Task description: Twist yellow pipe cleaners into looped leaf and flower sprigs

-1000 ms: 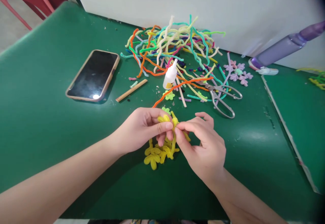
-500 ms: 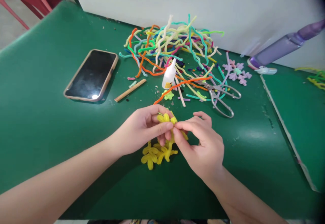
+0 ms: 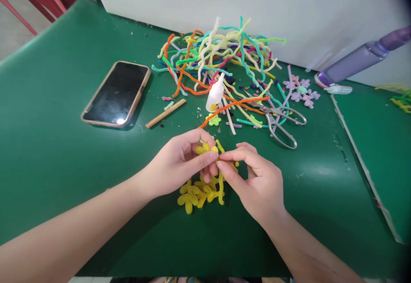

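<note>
Between thumb and fingers, my left hand (image 3: 180, 159) pinches a yellow pipe cleaner (image 3: 203, 148) bent into petal-like loops. My right hand (image 3: 257, 176) meets it from the right, thumb and forefinger closed on the same yellow piece near its small rounded end. A straight yellow length hangs down below the fingertips. Under the hands, more yellow looped pipe-cleaner shapes (image 3: 189, 199) lie on the green table (image 3: 135, 240). Part of the held piece is hidden behind my fingers.
Beyond my hands stand a white glue bottle (image 3: 214, 96), scissors (image 3: 282, 120) and a heap of coloured pipe cleaners (image 3: 224, 52). A phone (image 3: 117, 94) and wooden stick (image 3: 165, 114) lie left. Pipe-cleaner flowers (image 3: 302, 90) and a purple bottle (image 3: 356, 62) are at right.
My right fingers have shifted slightly left and turned the yellow piece. The straight yellow length now hangs more clearly below them. Both hands keep their pinch.
</note>
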{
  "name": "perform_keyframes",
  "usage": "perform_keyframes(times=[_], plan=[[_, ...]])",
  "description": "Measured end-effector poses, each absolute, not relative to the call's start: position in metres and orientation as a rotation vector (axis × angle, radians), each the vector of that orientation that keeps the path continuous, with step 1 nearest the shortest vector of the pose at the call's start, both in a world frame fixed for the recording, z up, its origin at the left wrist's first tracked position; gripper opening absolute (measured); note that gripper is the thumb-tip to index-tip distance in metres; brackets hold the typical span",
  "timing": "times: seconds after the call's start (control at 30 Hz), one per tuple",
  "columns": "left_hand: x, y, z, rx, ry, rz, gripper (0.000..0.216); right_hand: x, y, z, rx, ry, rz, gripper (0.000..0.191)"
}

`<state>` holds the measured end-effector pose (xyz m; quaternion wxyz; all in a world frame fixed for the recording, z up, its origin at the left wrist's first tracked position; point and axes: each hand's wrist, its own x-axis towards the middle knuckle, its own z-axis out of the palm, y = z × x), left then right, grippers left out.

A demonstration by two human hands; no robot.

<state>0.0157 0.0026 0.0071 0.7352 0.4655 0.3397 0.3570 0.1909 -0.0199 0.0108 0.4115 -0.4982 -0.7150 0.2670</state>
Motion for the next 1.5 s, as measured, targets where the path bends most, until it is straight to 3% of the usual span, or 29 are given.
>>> perform_keyframes(times=[0.73,0.97,1.27,1.5], plan=[[0.0174,0.0043,0.0039,1.06,0.726,0.851,0.008,0.1934,-0.0226,0.0147,-1.278,-1.669,0.994,0.007],[0.0151,0.005,0.0077,1.06,0.609,0.877,0.008,0.1997,-0.0182,0.0098,-1.192,-1.23,1.372,0.017],[0.0132,0.0037,0.0058,1.028,0.435,0.921,0.005,0.1964,-0.019,0.0154,-0.93,-1.162,1.917,0.027],[0.0154,0.0025,0.0079,1.005,0.378,0.862,0.01,0.1958,-0.0155,0.0136,-0.809,-0.792,2.311,0.016]])
